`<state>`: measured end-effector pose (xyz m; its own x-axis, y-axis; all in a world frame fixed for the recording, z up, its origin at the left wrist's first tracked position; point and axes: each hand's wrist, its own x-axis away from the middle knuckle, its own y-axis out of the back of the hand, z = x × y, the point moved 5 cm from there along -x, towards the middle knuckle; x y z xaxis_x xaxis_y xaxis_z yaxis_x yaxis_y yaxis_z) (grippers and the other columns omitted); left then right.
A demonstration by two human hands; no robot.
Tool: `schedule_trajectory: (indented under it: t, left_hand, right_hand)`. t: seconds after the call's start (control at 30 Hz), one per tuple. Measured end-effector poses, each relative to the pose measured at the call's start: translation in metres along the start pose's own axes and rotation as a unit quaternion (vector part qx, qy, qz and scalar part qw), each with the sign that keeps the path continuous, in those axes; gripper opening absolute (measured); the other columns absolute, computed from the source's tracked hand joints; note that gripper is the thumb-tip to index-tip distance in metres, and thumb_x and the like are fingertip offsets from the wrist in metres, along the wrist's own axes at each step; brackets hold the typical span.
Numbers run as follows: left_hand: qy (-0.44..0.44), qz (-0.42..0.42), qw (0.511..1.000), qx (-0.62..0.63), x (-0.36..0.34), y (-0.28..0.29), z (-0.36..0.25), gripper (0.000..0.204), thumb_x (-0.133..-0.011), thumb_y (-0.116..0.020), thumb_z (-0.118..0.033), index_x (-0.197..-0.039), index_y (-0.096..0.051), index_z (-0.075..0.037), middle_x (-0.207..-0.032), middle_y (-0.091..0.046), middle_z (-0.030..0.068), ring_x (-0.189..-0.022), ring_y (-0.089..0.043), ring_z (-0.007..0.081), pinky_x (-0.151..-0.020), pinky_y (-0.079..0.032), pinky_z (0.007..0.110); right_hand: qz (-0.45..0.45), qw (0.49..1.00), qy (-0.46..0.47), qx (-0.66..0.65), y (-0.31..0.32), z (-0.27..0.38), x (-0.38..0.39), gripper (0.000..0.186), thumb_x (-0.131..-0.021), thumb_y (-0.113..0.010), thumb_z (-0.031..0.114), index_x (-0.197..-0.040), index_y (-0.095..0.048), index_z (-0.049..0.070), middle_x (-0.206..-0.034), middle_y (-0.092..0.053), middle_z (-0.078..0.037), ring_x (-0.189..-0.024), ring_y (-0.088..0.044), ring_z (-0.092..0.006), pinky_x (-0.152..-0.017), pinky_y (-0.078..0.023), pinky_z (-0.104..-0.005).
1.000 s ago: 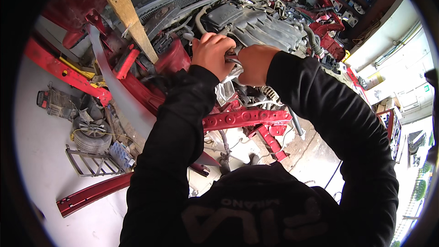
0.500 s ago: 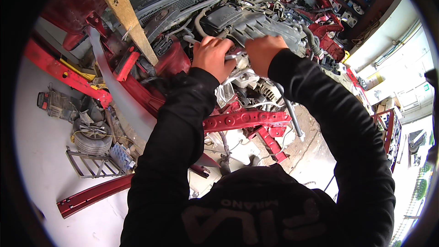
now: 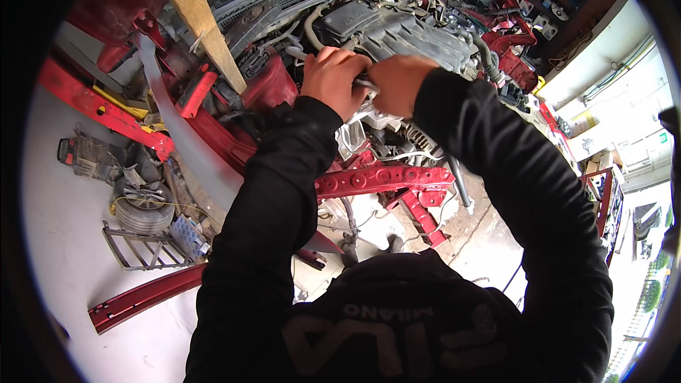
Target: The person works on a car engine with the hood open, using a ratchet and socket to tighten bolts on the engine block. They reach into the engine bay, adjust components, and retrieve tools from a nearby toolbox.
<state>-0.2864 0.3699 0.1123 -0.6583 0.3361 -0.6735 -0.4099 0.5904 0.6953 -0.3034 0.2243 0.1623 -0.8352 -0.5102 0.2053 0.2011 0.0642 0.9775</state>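
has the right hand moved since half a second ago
Yes: judged against the dark engine cover, the right hand has shifted leftward, closer to the left hand.

An exposed engine point(image 3: 406, 37) and a loose wheel point(image 3: 144, 215) show a car workshop.

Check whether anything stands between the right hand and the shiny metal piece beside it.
Nothing visible does: the right hand is right beside the metal piece; whether they touch is unclear. The left hand is close on the piece's other side, and the engine cover lies beyond both hands.
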Motion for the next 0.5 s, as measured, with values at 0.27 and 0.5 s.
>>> schedule_trajectory:
  t: [0.27, 0.5]
  left_hand:
    - [-0.022, 0.021, 1.0, 0.006, 0.001, 0.001, -0.003, 0.043, -0.073, -0.085, -0.012, -0.115, -0.077, -0.016, -0.116, -0.078, 0.0028, -0.123, -0.066, 0.0339, -0.104, -0.048, 0.05]
    - [-0.008, 0.019, 1.0, 0.001, 0.0, -0.002, 0.003, 0.034, -0.076, -0.085, -0.014, -0.108, -0.076, -0.015, -0.115, -0.077, 0.0035, -0.122, -0.066, 0.0338, -0.103, -0.049, 0.052]
  right_hand:
    - [0.051, 0.999, 0.012, -0.004, -0.002, -0.003, -0.006, 0.035, -0.086, -0.075, 0.024, -0.11, -0.084, 0.001, -0.106, -0.083, -0.022, -0.102, -0.082, -0.0394, -0.087, -0.065, -0.0521]
    - [0.035, 0.999, 0.005, 0.009, -0.005, -0.007, -0.005, 0.037, -0.084, -0.078, 0.022, -0.114, -0.08, 0.001, -0.106, -0.082, -0.023, -0.102, -0.081, -0.04, -0.089, -0.063, -0.0552]
